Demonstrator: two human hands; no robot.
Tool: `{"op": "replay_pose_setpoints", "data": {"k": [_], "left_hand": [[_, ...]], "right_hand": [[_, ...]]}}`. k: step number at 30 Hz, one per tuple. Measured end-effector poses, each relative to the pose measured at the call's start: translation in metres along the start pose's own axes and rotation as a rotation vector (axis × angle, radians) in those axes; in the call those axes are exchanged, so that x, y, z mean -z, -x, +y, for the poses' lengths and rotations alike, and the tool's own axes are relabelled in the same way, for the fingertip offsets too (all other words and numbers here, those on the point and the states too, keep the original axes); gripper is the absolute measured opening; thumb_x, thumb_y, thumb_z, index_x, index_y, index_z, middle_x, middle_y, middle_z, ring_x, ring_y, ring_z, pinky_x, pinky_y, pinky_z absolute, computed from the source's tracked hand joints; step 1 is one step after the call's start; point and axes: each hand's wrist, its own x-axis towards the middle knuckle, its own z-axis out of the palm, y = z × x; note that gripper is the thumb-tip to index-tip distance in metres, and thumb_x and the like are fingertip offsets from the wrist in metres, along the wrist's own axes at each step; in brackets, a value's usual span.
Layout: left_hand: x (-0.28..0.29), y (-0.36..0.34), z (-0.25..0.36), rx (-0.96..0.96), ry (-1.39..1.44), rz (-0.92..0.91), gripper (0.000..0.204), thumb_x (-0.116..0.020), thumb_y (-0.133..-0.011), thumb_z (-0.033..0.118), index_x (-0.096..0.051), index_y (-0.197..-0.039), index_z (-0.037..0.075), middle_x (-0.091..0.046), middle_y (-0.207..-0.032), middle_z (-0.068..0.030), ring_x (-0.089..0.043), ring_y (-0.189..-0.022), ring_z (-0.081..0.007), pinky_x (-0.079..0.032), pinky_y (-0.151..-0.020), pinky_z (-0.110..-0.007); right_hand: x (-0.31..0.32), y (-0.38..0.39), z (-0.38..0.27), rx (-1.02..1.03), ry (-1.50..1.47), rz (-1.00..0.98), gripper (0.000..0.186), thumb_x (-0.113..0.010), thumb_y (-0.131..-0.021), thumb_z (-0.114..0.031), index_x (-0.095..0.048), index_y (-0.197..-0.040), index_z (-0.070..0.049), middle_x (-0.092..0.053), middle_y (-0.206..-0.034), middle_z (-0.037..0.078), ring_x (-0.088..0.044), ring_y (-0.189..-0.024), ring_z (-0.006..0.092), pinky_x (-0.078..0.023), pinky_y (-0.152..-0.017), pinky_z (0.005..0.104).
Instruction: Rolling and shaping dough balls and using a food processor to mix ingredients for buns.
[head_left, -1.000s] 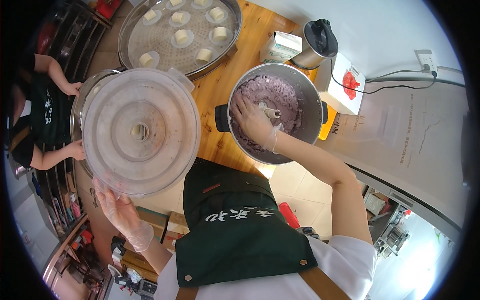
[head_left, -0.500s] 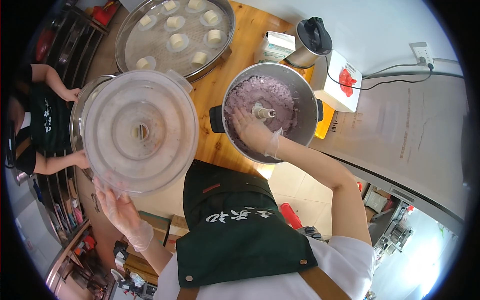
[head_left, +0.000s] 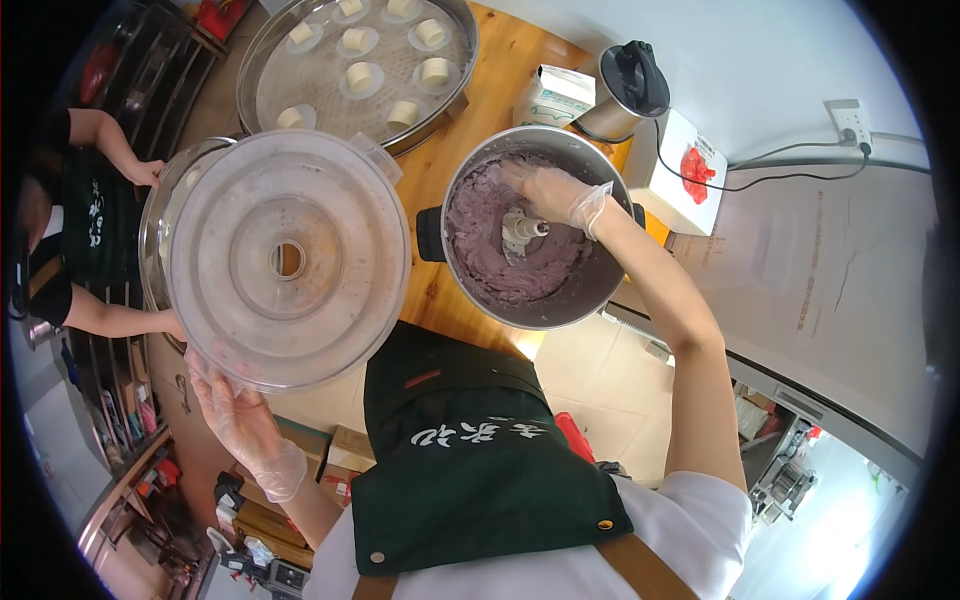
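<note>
My left hand [head_left: 240,420], in a clear glove, grips the lower edge of a round translucent lid [head_left: 230,230] with a central hole, tilted up beside the table. My gloved right hand [head_left: 555,190] reaches into a deep metal food-processor bowl [head_left: 610,275] with black side handles. Its fingers are stretched out against the purple mash [head_left: 480,260] at the bowl's far side, and the fingertips are partly blurred. A pale central shaft [head_left: 525,228] stands up from the mash.
A round steamer tray [head_left: 280,90] of white dough pieces on paper sits at far left on the wooden table [head_left: 430,170]. Behind the bowl stand a carton [head_left: 555,95], a kettle [head_left: 630,90] and a white box [head_left: 685,175]. A co-worker's hands [head_left: 150,173] hold another round tray at left.
My right hand has swept from the mash's near left to the far side of the bowl. The lid has shifted slightly right in my left hand, its hole now unobstructed.
</note>
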Motion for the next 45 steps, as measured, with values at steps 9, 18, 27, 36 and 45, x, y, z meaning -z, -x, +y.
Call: {"op": "replay_pose_setpoints", "data": {"k": [9,18,27,36,45], "left_hand": [[-0.006,0.006,0.0,0.004,-0.01,0.004,0.061,-0.059,-0.1,0.007,-0.031,-0.153,-0.003,-0.042,-0.154,-0.0169,-0.046,-0.14,-0.0268,-0.05,-0.109,-0.042],[-0.007,-0.009,0.002,0.012,0.023,-0.024,0.065,-0.059,-0.1,0.007,-0.027,-0.155,-0.003,-0.04,-0.155,-0.0169,-0.047,-0.139,-0.0257,-0.05,-0.11,-0.041],[-0.027,-0.006,-0.005,0.076,0.133,-0.197,0.068,-0.058,-0.1,0.007,-0.022,-0.157,-0.003,-0.039,-0.156,-0.0155,-0.044,-0.141,-0.0244,-0.047,-0.112,-0.039],[-0.051,-0.012,-0.021,0.177,0.175,-0.322,0.065,-0.057,-0.101,0.009,-0.025,-0.156,-0.002,-0.04,-0.156,-0.0152,-0.043,-0.142,-0.0267,-0.04,-0.117,-0.043],[-0.171,-0.006,-0.085,0.409,-0.042,-0.641,0.057,-0.059,-0.099,0.012,-0.039,-0.151,0.0,-0.049,-0.145,-0.0133,-0.058,-0.125,-0.0276,-0.052,-0.102,-0.042]], "right_hand": [[-0.005,0.03,0.006,-0.144,-0.047,-0.023,0.062,-0.052,-0.088,0.004,-0.042,-0.149,-0.002,-0.042,-0.153,0.027,-0.049,-0.136,0.0408,-0.041,-0.114,0.0439],[0.021,0.06,-0.019,-0.349,-0.953,0.317,0.056,-0.045,-0.087,0.011,-0.047,-0.142,0.007,-0.054,-0.143,0.027,-0.053,-0.133,0.0373,-0.043,-0.114,0.0412],[0.037,0.106,-0.039,-0.29,-2.099,0.54,0.044,-0.046,-0.089,0.013,-0.055,-0.132,0.01,-0.064,-0.128,0.024,-0.064,-0.119,0.0293,-0.052,-0.103,0.0378],[0.079,0.111,-0.079,-0.266,-1.272,0.627,0.047,-0.059,-0.104,-0.033,-0.06,-0.134,0.003,-0.069,-0.121,0.011,-0.065,-0.101,0.0155,-0.051,-0.09,0.0289],[0.06,0.163,-0.068,-0.692,-1.216,0.86,0.043,-0.06,-0.104,-0.029,-0.063,-0.133,0.003,-0.07,-0.098,0.004,-0.061,-0.078,0.0093,-0.051,-0.073,0.0255]]}}
